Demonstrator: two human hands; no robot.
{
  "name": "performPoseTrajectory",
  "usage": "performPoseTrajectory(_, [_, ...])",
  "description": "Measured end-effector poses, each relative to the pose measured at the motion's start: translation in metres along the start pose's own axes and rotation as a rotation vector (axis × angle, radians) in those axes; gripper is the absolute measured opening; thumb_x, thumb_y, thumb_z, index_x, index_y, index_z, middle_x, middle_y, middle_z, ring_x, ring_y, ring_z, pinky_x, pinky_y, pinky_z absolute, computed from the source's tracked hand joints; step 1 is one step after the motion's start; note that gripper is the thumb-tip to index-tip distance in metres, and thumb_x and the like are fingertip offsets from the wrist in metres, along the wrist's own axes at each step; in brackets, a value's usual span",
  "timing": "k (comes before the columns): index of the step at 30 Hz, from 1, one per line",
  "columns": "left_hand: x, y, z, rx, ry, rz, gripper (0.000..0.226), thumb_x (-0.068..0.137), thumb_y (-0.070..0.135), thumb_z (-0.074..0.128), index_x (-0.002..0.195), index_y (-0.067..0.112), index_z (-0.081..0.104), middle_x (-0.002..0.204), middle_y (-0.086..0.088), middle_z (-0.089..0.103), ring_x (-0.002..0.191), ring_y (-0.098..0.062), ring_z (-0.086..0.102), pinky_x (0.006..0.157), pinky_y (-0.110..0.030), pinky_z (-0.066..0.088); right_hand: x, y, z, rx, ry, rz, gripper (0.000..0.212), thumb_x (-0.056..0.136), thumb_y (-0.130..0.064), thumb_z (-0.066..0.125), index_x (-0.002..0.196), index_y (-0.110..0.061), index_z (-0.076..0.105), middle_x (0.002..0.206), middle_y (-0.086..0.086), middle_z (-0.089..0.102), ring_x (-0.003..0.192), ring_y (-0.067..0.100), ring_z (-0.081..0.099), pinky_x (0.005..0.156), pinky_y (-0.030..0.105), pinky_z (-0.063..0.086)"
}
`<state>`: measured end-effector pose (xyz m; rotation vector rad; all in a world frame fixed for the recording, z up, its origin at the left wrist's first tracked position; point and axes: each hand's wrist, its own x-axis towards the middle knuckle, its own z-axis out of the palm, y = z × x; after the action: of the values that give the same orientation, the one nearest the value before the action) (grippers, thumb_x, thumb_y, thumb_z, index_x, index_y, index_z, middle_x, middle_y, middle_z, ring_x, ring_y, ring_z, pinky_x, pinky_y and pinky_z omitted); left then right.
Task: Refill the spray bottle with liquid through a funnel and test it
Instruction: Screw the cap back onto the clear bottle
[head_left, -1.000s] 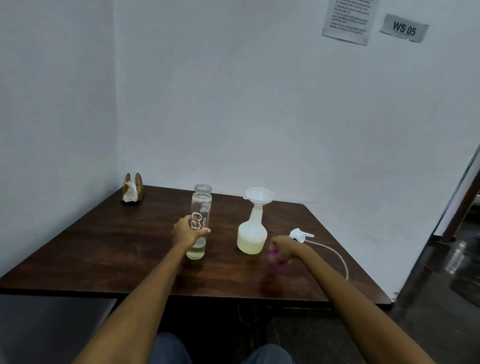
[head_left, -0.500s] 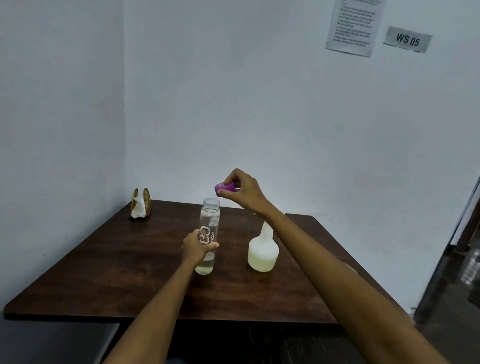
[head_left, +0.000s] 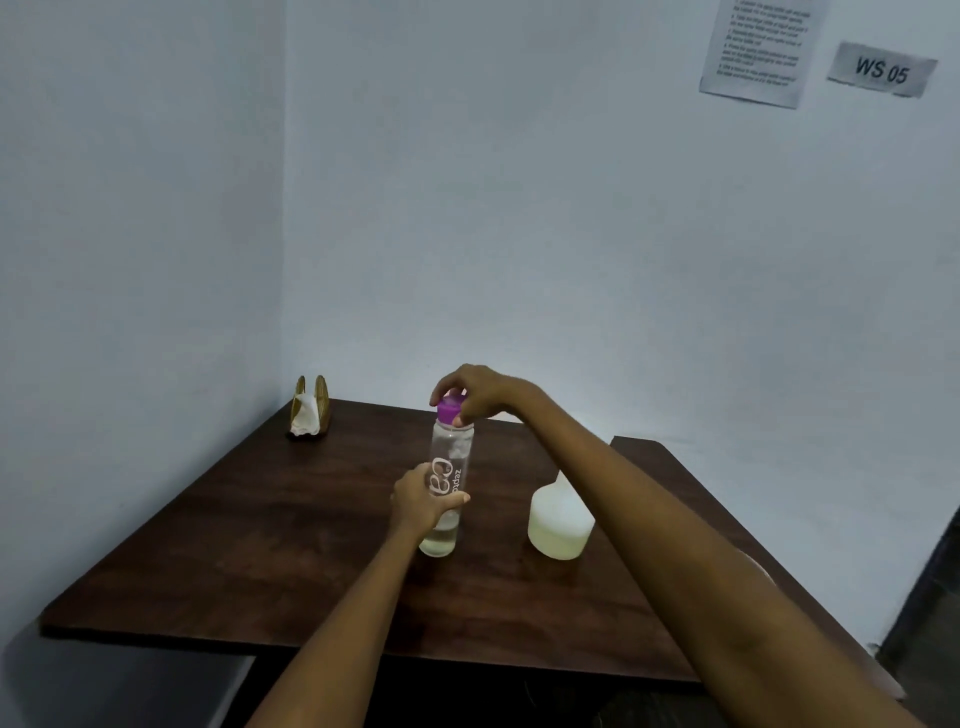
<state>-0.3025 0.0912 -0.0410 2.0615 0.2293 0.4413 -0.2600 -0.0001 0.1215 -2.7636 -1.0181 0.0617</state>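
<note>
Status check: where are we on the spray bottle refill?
Done: the white spray bottle holds pale liquid. In hand: the right hand sets the purple cap on the clear bottle, which the left hand steadies. Left: refit the sprayer head, not visible here, and test.

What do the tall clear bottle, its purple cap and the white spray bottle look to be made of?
Tall clear bottle: transparent and glossy, glass or hard clear plastic; the view cannot settle which. Purple cap: opaque, evenly coloured, probably plastic. White spray bottle: translucent, matte, likely soft plastic, since yellowish liquid shows dimly through its lower wall.
</note>
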Motion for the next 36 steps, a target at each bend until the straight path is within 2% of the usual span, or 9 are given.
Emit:
performPoseTrajectory(3, [-0.002,0.000,-0.002,-0.008,0.002,0.008,0.037,0.064,0.030,0.085,0.086,0.013,0.062,0.095,-0.009,0.072,0.090,-0.023,0.066,0.071,-0.023,0.040,0.003,-0.009,-0.005,-0.055,-0.049,0.001,0.040,0.077,0.008,0.064,0.112,-0.009,0.066,0.125,0.015,0.056,0.094,0.021,0.051,0.055,0.016,0.045])
performPoseTrajectory(11, [0.000,0.009,-0.009,0.062,-0.078,-0.028,0.049,0.065,0.028,0.085,0.104,0.004,0.067,0.105,-0.012,0.070,0.100,-0.027,0.065,0.085,-0.031,0.047,-0.003,-0.009,-0.003,-0.037,-0.029,-0.037,0.042,0.070,0.020,0.054,0.096,-0.011,0.067,0.117,0.012,0.061,0.090,0.023,0.053,0.054,0.020,0.047])
performPoseTrajectory(17, [0.004,0.012,-0.011,0.103,-0.115,-0.060,0.051,0.065,0.029,0.085,0.104,0.002,0.065,0.106,-0.013,0.069,0.101,-0.028,0.064,0.087,-0.034,0.048,0.000,-0.007,-0.006,-0.082,0.005,-0.069,0.038,0.066,0.021,0.048,0.075,-0.013,0.063,0.089,0.006,0.063,0.077,0.022,0.059,0.055,0.022,0.049])
performPoseTrajectory(21, [0.005,0.011,-0.010,0.099,-0.122,-0.072,0.054,0.065,0.030,0.085,0.106,0.002,0.064,0.108,-0.013,0.068,0.102,-0.027,0.064,0.090,-0.035,0.050,0.003,-0.003,-0.005,-0.077,0.024,-0.101,0.033,0.069,0.019,0.051,0.078,-0.007,0.069,0.100,0.014,0.070,0.083,0.025,0.062,0.046,0.011,0.046])
performPoseTrajectory(26, [0.005,0.011,-0.009,0.094,-0.116,-0.087,0.057,0.065,0.029,0.085,0.111,0.003,0.061,0.112,-0.013,0.067,0.105,-0.027,0.062,0.090,-0.034,0.049,0.002,0.002,-0.009,0.034,-0.039,-0.117,0.034,0.071,0.015,0.053,0.092,-0.007,0.069,0.112,0.017,0.066,0.103,0.032,0.062,0.077,0.035,0.055])
performPoseTrajectory(29, [0.007,0.009,-0.010,0.089,-0.115,-0.087,0.057,0.066,0.028,0.084,0.111,0.003,0.060,0.113,-0.013,0.066,0.106,-0.027,0.062,0.089,-0.034,0.048,0.003,0.000,-0.010,0.035,-0.072,-0.024,0.043,0.081,-0.012,0.069,0.123,-0.014,0.057,0.129,0.010,0.054,0.114,0.023,0.052,0.085,0.032,0.053])
performPoseTrajectory(31, [0.007,0.009,-0.010,0.097,-0.116,-0.080,0.056,0.068,0.029,0.084,0.112,0.003,0.060,0.113,-0.013,0.066,0.106,-0.027,0.062,0.089,-0.034,0.048,0.005,0.000,-0.007,-0.049,-0.038,0.073,0.055,0.077,-0.031,0.076,0.125,-0.012,0.054,0.125,0.011,0.053,0.100,0.023,0.056,0.075,0.030,0.055])
performPoseTrajectory(33, [0.007,0.009,-0.010,0.103,-0.117,-0.072,0.056,0.068,0.029,0.083,0.112,0.003,0.061,0.113,-0.013,0.066,0.106,-0.027,0.062,0.088,-0.034,0.048,0.005,-0.002,-0.005,-0.042,-0.042,0.110,0.054,0.076,-0.025,0.078,0.121,-0.007,0.056,0.122,0.015,0.056,0.088,0.024,0.060,0.063,0.025,0.054])
performPoseTrajectory(36, [0.007,0.010,-0.011,0.107,-0.110,-0.060,0.054,0.068,0.029,0.083,0.110,0.002,0.062,0.113,-0.013,0.066,0.106,-0.028,0.062,0.087,-0.033,0.047,0.006,-0.006,-0.009,-0.082,-0.056,0.032,0.041,0.075,0.003,0.069,0.113,-0.010,0.064,0.122,0.012,0.061,0.098,0.025,0.058,0.066,0.023,0.050])
